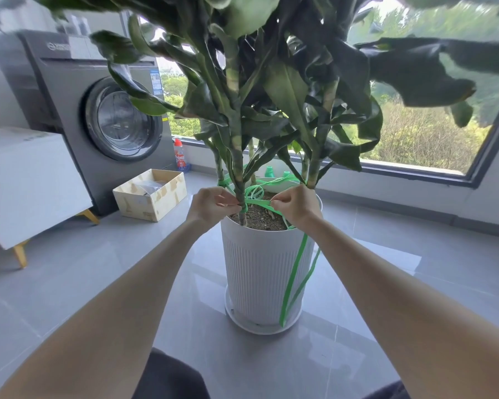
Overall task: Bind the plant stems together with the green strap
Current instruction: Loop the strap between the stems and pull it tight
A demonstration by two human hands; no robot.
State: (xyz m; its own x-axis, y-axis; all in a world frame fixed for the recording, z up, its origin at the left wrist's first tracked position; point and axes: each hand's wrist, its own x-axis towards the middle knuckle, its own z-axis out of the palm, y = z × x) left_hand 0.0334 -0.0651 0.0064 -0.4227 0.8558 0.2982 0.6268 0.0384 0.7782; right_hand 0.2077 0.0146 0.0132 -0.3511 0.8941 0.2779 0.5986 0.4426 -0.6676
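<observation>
The binding looks barely begun: the green strap circles only the front stem, where the left hand pinches it. The right hand pinches its free run, a long tail hangs down the white pot, and the other stems stand unbound. The pot holds soil and the stems; the open box nearby holds something greyish.

Pot: white plastic, matt, finely ribbed wall, smooth rim
Strap: green plastic band, flat, smooth, slight sheen
Soil: dark, rough, crumbly
Stems: banded, dull, rough-looking bark
Leaves: dark green, waxy gloss
Floor: grey tiles, polished, reflecting the window light
Washing machine: grey matt casing, glossy glass door
Box: pale board with a wood-grain look, matt
</observation>
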